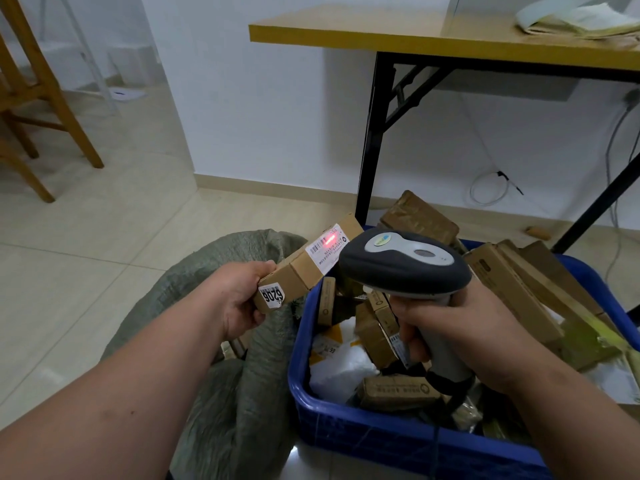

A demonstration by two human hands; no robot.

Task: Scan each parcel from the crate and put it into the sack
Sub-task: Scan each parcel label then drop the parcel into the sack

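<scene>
A long, slim brown cardboard parcel (309, 262) with a white shipping label is held above the gap between the sack and the crate, its far end tilted up. A red scan line glows on the label, so the scan of this parcel appears to be under way. The left hand (240, 299) grips the parcel's near end, fingers curled round it beside a small white sticker reading 6206. The right hand (460, 336) is wrapped tightly round the handle of a grey and black handheld barcode scanner (403, 263), whose head points at the label from the right.

To the left, the grey-green woven sack (221, 393) stands open on the tiled floor; its inside is mostly hidden, so how many parcels it holds cannot be told. On the right, the blue plastic crate (363, 441) is heaped with brown boxes and white mailers, so most of the work seems left. Beyond stands a yellow-topped folding table (381, 32).
</scene>
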